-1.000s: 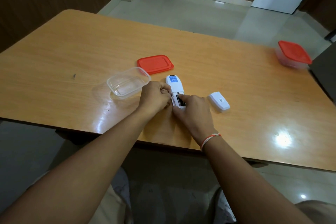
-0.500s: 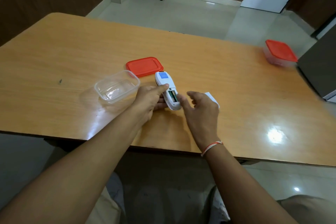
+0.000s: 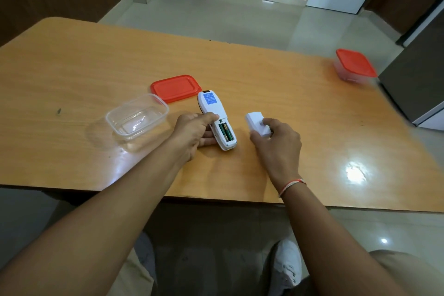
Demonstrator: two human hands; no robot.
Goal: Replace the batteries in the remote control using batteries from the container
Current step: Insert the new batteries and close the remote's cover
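At left of centre on the table (image 3: 72, 60) stands the tub (image 3: 137, 116), clear plastic, rectangular with rounded corners, open-topped and showing nothing inside. Just beyond it, toward the upper middle, lies its red lid (image 3: 175, 88), flat on the wood.

The left hand (image 3: 192, 133) comes in from the lower left and grasps the remote (image 3: 216, 119) by its left edge, thumb along the top, fingers curled beneath. The remote sits near the middle of the frame, back side up: white, slim, with a blue label near its far end and a dark tip beyond that. Its near end is uncovered, and two green batteries (image 3: 225, 131) lie side by side in the open bay. Its long axis runs from upper left to lower right, far end pointing toward the lid, near end toward the table's front edge.

Just right of it, apart from the remote, the right hand (image 3: 278, 142) closes thumb and fingers on the cover (image 3: 256, 123), a small white rectangular piece, its long axis roughly parallel to the remote's. A red-and-white thread (image 3: 292, 185) circles that wrist.

At far right, near the table's edge, stands a second tub (image 3: 354, 66) with a red lid on.
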